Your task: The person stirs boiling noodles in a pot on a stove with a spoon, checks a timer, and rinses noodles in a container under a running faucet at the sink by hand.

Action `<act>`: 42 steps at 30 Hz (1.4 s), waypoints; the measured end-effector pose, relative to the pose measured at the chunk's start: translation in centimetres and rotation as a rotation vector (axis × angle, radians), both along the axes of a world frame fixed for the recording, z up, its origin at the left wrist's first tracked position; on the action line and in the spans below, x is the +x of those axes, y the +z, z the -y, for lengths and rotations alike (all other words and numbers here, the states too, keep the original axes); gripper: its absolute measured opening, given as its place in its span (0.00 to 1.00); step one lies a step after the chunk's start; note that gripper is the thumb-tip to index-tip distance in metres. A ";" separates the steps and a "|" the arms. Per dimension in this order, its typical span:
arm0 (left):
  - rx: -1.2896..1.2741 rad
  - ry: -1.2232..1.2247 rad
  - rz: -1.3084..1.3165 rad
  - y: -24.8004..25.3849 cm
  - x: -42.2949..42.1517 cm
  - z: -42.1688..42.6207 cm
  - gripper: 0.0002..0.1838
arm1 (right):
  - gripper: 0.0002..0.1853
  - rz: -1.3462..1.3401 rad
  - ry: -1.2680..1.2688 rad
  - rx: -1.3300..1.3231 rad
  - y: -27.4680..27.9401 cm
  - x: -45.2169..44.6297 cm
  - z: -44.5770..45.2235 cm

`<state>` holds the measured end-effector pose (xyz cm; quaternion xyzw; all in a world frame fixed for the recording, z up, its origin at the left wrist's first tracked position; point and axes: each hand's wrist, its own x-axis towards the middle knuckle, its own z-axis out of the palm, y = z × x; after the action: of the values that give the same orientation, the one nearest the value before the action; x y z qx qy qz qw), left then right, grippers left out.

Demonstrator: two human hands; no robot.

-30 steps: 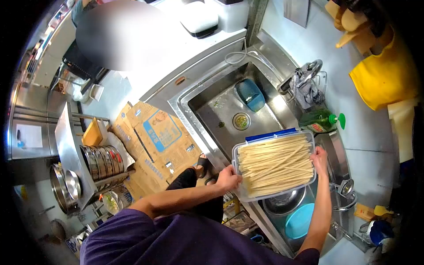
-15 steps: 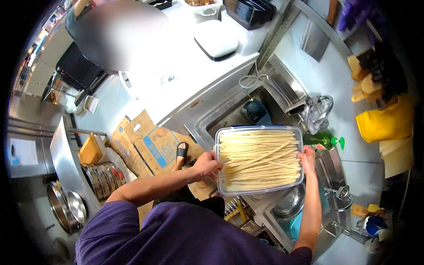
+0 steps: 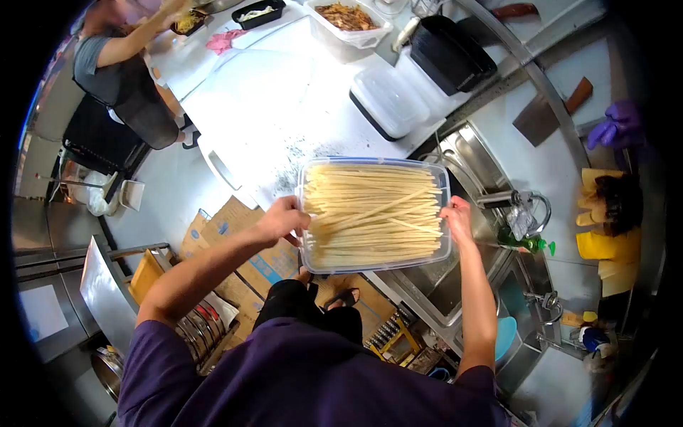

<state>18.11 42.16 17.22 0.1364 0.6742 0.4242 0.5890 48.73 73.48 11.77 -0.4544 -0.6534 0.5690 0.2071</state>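
Observation:
A clear plastic container (image 3: 306, 245) full of long pale sticks or noodle-like strips (image 3: 373, 213) is held up level in front of me. My left hand (image 3: 284, 219) grips its left side, fingers wrapped on the rim. On the opposite side my right hand (image 3: 457, 215) pinches the rim. Beneath and behind the container lie the edge of the white counter (image 3: 284, 114) and the metal sink (image 3: 445, 285), partly hidden by it.
A co-worker (image 3: 128, 78) stands at the far left of the counter. On the counter are a lidded container (image 3: 390, 99), a black container (image 3: 452, 53) and a tub of brown food (image 3: 348, 18). A faucet (image 3: 530, 206) and green bottle (image 3: 530, 244) are right.
The container has moved from over the sink toward the counter, with both hands still on it. My view has turned, showing more of the counter and the co-worker.

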 end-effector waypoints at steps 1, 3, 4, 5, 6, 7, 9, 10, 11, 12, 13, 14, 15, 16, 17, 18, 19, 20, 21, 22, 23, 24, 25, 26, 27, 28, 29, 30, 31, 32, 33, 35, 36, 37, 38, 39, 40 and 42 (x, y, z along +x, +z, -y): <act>-0.020 -0.004 -0.032 0.4 -2.2 0.1 0.19 | 0.09 -0.036 0.006 0.003 -0.7 -1.9 0.2; -0.059 -0.017 -0.056 0.0 -6.7 0.5 0.23 | 0.09 -0.016 -0.003 -0.008 -0.8 -5.7 1.1; -0.094 -0.037 -0.072 -0.4 -8.7 0.5 0.27 | 0.08 0.012 -0.018 -0.015 -0.7 -7.5 1.5; -0.122 -0.020 -0.104 0.0 -10.3 0.4 0.30 | 0.09 0.042 -0.037 -0.030 -0.5 -9.2 2.1; -0.102 -0.046 -0.100 -0.6 -12.2 0.5 0.30 | 0.08 0.052 -0.049 -0.011 -1.0 -10.6 2.5; -0.082 -0.072 -0.093 -1.3 -14.2 0.5 0.31 | 0.09 0.066 -0.060 0.007 -1.3 -11.9 2.9; -0.077 -0.060 -0.162 -1.8 -16.9 0.2 0.32 | 0.09 0.102 -0.053 -0.002 -1.9 -14.0 3.4; -0.091 -0.098 -0.167 -2.3 -18.7 0.0 0.32 | 0.09 0.068 -0.060 0.003 -2.3 -15.0 3.8; -0.104 -0.135 -0.172 -2.8 -20.3 -0.2 0.32 | 0.09 0.033 -0.066 0.009 -2.6 -15.9 4.2; -0.105 -0.131 -0.166 -2.9 -21.5 -0.4 0.32 | 0.10 0.039 -0.089 0.006 -2.6 -17.0 4.7; -0.099 -0.156 -0.173 -3.0 -22.6 -0.6 0.33 | 0.10 0.044 -0.084 0.005 -2.7 -17.8 5.1; -0.093 -0.181 -0.181 -3.2 -23.6 -0.8 0.33 | 0.10 0.048 -0.104 0.008 -2.9 -18.4 5.5; -0.092 -0.176 -0.175 -3.5 -24.5 -1.0 0.33 | 0.11 0.053 -0.123 0.012 -3.0 -19.0 5.7; -0.079 -0.192 -0.174 -3.7 -25.3 -1.1 0.34 | 0.11 0.025 -0.131 -0.034 -3.1 -19.5 5.8; -0.065 -0.208 -0.173 -3.6 -25.8 -1.3 0.35 | 0.11 0.029 -0.125 -0.032 -3.3 -19.8 5.9; -0.066 -0.211 -0.194 -3.4 -26.2 -1.5 0.37 | 0.12 0.031 -0.128 -0.007 -3.5 -20.1 6.0; -0.067 -0.206 -0.188 -3.3 -26.6 -1.6 0.37 | 0.13 0.034 -0.132 0.017 -3.6 -20.2 6.3; -0.068 -0.228 -0.180 -3.2 -26.9 -1.7 0.37 | 0.09 0.058 -0.089 -0.010 -3.5 -20.0 6.3; -0.068 -0.249 -0.173 -3.0 -27.0 -1.8 0.38 | 0.09 0.063 -0.083 -0.010 -3.4 -19.9 6.5; -0.082 -0.260 -0.186 -2.8 -27.1 -1.9 0.39 | 0.08 0.183 -0.072 0.192 -3.2 -19.8 6.6; -0.083 -0.259 -0.185 -2.8 -27.2 -1.7 0.39 | 0.09 0.300 -0.064 0.394 -2.4 -19.9 7.1; -0.114 -0.236 -0.172 -3.0 -27.4 -1.4 0.39 | 0.24 0.535 0.084 0.385 1.5 -20.4 7.8; -0.141 -0.211 -0.160 -3.0 -27.6 -1.3 0.40 | 0.34 0.555 0.169 0.677 4.1 -21.4 9.0; -0.157 -0.269 -0.185 -2.6 -28.0 -1.0 0.45 | 0.45 0.571 0.256 0.967 5.9 -22.5 10.6; -0.154 -0.273 -0.183 -1.6 -27.1 -0.7 0.45 | 0.54 0.568 0.484 0.928 6.7 -23.8 11.8; -0.003 -0.343 -0.795 -0.1 -25.2 -0.5 0.47 | 0.64 0.560 0.701 0.880 7.1 -25.4 13.0; 0.169 -0.391 -1.406 1.1 -23.6 0.0 0.50 | 0.69 0.646 0.851 0.874 7.2 -27.4 14.5; 0.202 -0.596 -1.430 2.1 -21.4 -0.8 0.56 | 0.73 0.732 0.998 0.862 7.3 -28.8 15.2; 0.234 -0.799 -1.447 2.8 -19.6 -1.7 0.61 | 0.73 0.739 0.979 0.865 6.9 -29.6 15.2; 0.250 -0.807 -1.455 2.3 -19.1 -2.6 0.61 | 0.76 0.787 0.996 0.835 5.9 -30.2 14.9; 0.285 -0.930 -1.473 0.9 -18.5 -3.4 0.64 | 0.78 0.833 1.018 0.803 5.2 -30.6 14.5; 0.323 -1.053 -1.486 -0.8 -18.3 -4.1 0.67 | 0.80 0.824 1.011 0.804 4.3 -30.7 13.8; 0.290 -1.077 -1.473 -1.1 -18.5 -4.6 0.69 | 0.80 0.814 1.018 0.810 3.9 -30.7 13.6; 0.256 -1.099 -1.460 -1.5 -18.8 -5.0 0.70 | 0.80 0.805 1.027 0.818 3.5 -30.7 13.3; 0.186 -1.175 -1.489 -1.4 -18.8 -5.3 0.69 | 0.80 0.813 1.023 0.829 3.2 -30.8 13.3; 0.188 -1.179 -1.483 -1.3 -18.7 -5.3 0.69 | 0.80 0.815 1.023 0.823 2.9 -30.7 13.3; 0.189 -1.174 -1.470 -1.2 -18.6 -5.2 0.70 | 0.80 0.815 1.023 0.821 2.5 -30.6 13.4; 0.193 -1.172 -1.466 -1.2 -18.7 -5.4 0.70 | 0.79 0.813 1.014 0.824 2.3 -30.8 13.3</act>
<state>-0.55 47.56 15.98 0.7346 0.6626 -0.0772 0.1240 17.89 60.19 14.06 -0.1588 -0.9657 0.0934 -0.1832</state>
